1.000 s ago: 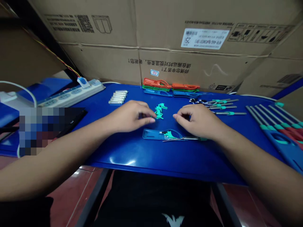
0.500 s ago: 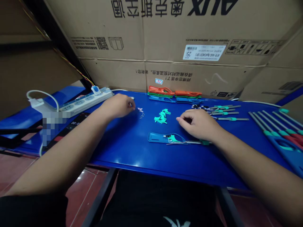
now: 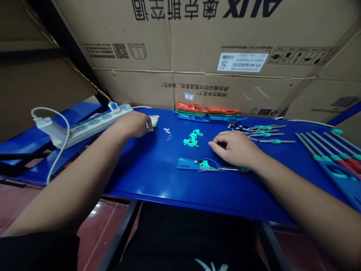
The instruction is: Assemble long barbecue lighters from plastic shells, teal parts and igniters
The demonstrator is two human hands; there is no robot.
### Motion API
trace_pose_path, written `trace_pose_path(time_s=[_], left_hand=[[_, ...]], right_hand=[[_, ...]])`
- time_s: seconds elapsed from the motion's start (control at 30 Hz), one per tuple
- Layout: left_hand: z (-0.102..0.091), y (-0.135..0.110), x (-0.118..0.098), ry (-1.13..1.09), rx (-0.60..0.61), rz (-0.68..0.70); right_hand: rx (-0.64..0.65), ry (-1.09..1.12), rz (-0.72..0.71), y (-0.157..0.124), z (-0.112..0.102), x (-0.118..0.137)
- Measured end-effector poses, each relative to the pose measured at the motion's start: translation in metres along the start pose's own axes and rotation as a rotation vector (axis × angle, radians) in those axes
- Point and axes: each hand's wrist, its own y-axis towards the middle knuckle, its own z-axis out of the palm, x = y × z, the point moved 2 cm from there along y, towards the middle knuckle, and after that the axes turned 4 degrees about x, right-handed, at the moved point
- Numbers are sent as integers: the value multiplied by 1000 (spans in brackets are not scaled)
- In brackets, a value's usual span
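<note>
The fingers (image 3: 148, 126) of the left hand (image 3: 132, 125) are drawn together at the end of a row of metal tubes (image 3: 153, 121), though whether they clamp one I cannot tell. The right hand's (image 3: 232, 148) fingers (image 3: 217, 143) curl slightly apart on the blue surface (image 3: 146, 180), just beyond a blue holder (image 3: 187, 163). Teal plastic pieces (image 3: 191, 138) lie between the hands, near stacked plastic frames (image 3: 191, 109).

Table (image 3: 146, 188): glossy blue painted finish. Pins (image 3: 153, 120): smooth bright metal. Pieces (image 3: 192, 138): smooth teal plastic. Cartons (image 3: 225, 86): matt corrugated cardboard. Power strip (image 3: 84, 130): matt white plastic.
</note>
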Motion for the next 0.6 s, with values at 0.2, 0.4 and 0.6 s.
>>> trace_pose_path(time_s=[0.2, 0.4, 0.6], left_hand=[[-4, -18, -9, -101, 169, 242], [-2, -8, -18, -148, -167, 258], [15, 15, -27, -191, -172, 215]], right_hand=[[12, -10, -38, 0, 2, 1], [48, -15, -45, -1, 3, 1], [69, -19, -63, -2, 3, 4]])
